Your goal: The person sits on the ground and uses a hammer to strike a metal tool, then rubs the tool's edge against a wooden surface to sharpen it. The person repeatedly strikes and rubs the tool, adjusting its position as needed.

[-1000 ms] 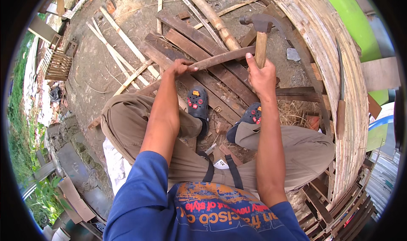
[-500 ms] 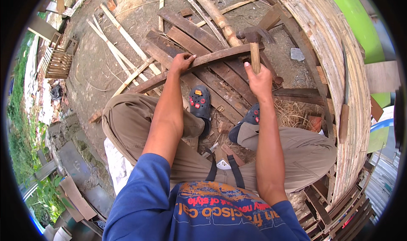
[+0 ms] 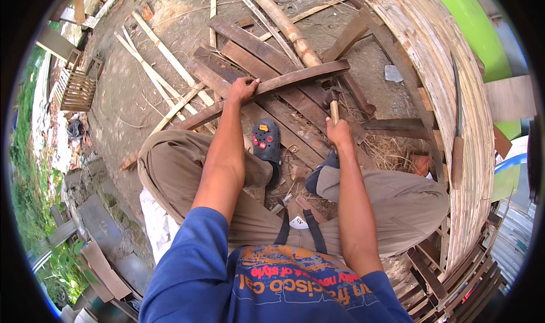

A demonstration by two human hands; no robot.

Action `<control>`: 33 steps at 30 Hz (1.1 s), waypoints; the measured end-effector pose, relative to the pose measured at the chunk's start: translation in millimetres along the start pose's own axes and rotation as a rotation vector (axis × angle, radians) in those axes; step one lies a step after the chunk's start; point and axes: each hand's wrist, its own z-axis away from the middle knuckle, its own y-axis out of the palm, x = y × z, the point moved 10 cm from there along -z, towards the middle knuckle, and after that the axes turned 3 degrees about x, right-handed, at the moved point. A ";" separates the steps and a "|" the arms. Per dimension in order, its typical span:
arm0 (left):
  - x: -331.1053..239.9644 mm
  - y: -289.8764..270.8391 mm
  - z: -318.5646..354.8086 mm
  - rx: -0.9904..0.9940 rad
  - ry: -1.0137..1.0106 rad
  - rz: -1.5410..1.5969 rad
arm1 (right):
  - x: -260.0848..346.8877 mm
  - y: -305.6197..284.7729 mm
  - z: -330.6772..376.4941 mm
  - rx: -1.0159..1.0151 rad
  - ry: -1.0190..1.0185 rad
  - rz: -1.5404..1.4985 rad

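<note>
My left hand (image 3: 243,89) is closed over a long brown wooden plank (image 3: 298,77), which slants across the middle of the view with its right end raised higher in the picture. In my right hand (image 3: 339,132) is a hammer, gripped by its pale wooden handle (image 3: 335,113). The dark hammer head (image 3: 330,97) is just on the near side of the plank's right end, over the boards beneath; whether it touches anything I cannot tell. Several dark brown boards (image 3: 289,131) lie side by side under the plank, next to my dark clog (image 3: 265,141).
A bamboo pole (image 3: 284,24) and thin pale wood strips (image 3: 164,50) lie on the dirt beyond. At the right, a long-bladed tool (image 3: 457,152) rests on a slatted bamboo surface (image 3: 420,50). A wooden crate (image 3: 78,90) stands far left, and a low concrete block wall (image 3: 93,195) nearer.
My right hand has swung the hammer down from above the plank's right end to its near side. My left hand stays on the plank, whose right end has shifted slightly.
</note>
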 end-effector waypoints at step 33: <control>-68.8 74.3 76.2 0.080 -0.053 -0.527 | -35.6 33.1 -18.0 0.249 0.219 -1.068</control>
